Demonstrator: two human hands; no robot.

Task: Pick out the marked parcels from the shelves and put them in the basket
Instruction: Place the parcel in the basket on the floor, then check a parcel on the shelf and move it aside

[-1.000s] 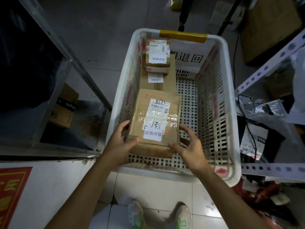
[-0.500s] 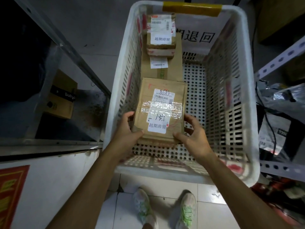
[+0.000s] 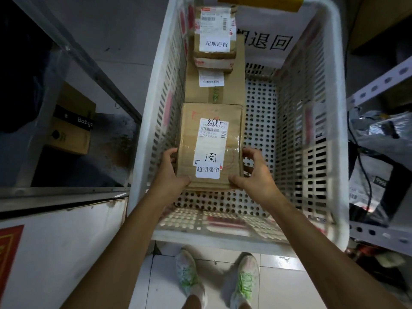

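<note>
head view: left hand (image 3: 171,173) grips parcel (image 3: 210,143) at 8 o'clock, right hand (image 3: 255,173) at 4 o'clock, fingers curled round edges, inside basket (image 3: 297,121).

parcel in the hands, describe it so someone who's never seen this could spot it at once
Look into the white slotted basket, along its left wall. The parcel is the nearest cardboard one there, gripped at its sides by the left hand and right hand. Unlike the flat carton and small box behind it, its label bears handwritten digits.
</note>
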